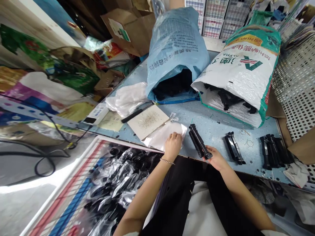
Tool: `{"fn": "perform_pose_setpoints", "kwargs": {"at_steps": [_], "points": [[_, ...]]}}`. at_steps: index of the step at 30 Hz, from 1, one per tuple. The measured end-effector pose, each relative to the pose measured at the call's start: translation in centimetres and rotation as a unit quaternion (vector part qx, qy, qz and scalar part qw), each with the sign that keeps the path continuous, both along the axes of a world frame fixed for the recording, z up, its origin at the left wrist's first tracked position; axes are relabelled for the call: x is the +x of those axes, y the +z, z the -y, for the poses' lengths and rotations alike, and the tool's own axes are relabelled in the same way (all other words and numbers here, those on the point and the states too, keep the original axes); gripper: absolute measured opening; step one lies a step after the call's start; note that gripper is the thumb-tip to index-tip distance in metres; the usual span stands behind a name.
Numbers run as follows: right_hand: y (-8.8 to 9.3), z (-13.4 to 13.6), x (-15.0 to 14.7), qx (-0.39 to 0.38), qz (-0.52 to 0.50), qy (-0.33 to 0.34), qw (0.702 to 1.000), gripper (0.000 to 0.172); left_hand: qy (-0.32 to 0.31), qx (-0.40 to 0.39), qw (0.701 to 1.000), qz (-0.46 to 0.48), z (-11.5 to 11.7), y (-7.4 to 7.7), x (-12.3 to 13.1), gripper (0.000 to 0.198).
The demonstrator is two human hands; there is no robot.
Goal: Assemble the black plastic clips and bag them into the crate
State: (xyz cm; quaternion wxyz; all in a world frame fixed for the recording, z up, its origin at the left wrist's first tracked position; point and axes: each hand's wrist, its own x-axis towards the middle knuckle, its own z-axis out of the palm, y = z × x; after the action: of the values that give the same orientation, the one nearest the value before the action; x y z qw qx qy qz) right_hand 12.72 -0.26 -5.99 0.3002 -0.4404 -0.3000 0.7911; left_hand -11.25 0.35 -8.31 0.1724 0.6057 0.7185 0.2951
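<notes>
1. Fingers (209,153) of the right hand (217,158) are curled shut round the near end of a black plastic part (198,142), pinning it at the front edge of the blue table (216,126).
2. That part's long axis runs away from the person and a touch to the left. The gripped end is nearest the body and the free end points up-table.
3. The left hand (173,144) sits just left of the part, knuckles up, fingertips pressed down on a clear plastic bag (159,137). I cannot tell whether it is pinching the film or only resting on it.
4. So the part lies between the two hands. The right hand is on it, the left is close beside it but not touching, and the bag's edge is almost at the part's far end.
5. Down by the left knee, below the table edge, a crate (73,183) holds a heap of bagged black parts (115,190).
6. Further right on the table is a second black part (234,148), lying alone, and beyond it a small cluster of parts (273,149).
7. Mid-table on the left are a pale card (147,121) and a black pen (136,113).
8. At the back, a blue sack (176,49) and a white-and-green sack (243,68) lie on their sides. Both mouths face the person and both show black pieces inside.
</notes>
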Motion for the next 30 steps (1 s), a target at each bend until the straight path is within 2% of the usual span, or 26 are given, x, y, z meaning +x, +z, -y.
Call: {"fn": "perform_pose_setpoints", "kwargs": {"at_steps": [4, 7, 9, 11, 14, 16, 18, 21, 26, 30], "points": [[-0.2, 0.3, -0.1, -0.012, -0.014, 0.0, 1.0, 0.036, 0.006, -0.044, 0.989, 0.141, -0.4, 0.3, -1.5, 0.015], [-0.6, 0.5, 0.1, -0.031, -0.037, -0.005, 0.999, 0.031, 0.028, -0.066, 0.98, 0.187, -0.3, 0.3, -3.2, 0.025], [-0.9, 0.7, 0.0, -0.072, -0.075, -0.012, 0.995, 0.026, 0.035, -0.082, 0.971, 0.223, -0.2, 0.2, -3.8, 0.028], [-1.0, 1.0, -0.6, -0.143, -0.136, 0.003, 0.98, 0.019, 0.039, -0.096, 0.962, 0.253, -0.1, 0.1, -4.0, 0.024], [-1.0, 1.4, -2.1, -0.246, -0.235, 0.058, 0.939, 0.021, 0.054, -0.098, 0.953, 0.282, -0.4, -0.2, -3.8, 0.023], [-0.9, 1.5, -3.2, -0.282, -0.269, 0.075, 0.918, 0.022, 0.063, -0.089, 0.949, 0.297, -0.5, -0.5, -3.8, 0.027], [-1.0, 1.5, -3.8, -0.295, -0.279, 0.064, 0.912, 0.022, 0.061, -0.08, 0.945, 0.313, -0.4, -0.8, -3.7, 0.03], [-1.3, 1.5, -4.0, -0.29, -0.294, 0.045, 0.91, 0.022, 0.049, -0.054, 0.949, 0.308, -0.1, -1.1, -3.8, 0.03], [-2.4, 1.7, -4.2, -0.333, -0.286, 0.046, 0.897, 0.02, 0.035, -0.015, 0.968, 0.248, 0.1, -0.7, -4.3, 0.011], [-2.9, 1.9, -4.6, -0.351, -0.3, 0.048, 0.886, 0.019, -0.043, 0.04, 0.993, 0.103, 0.8, 0.9, -4.7, 0.038]]}}
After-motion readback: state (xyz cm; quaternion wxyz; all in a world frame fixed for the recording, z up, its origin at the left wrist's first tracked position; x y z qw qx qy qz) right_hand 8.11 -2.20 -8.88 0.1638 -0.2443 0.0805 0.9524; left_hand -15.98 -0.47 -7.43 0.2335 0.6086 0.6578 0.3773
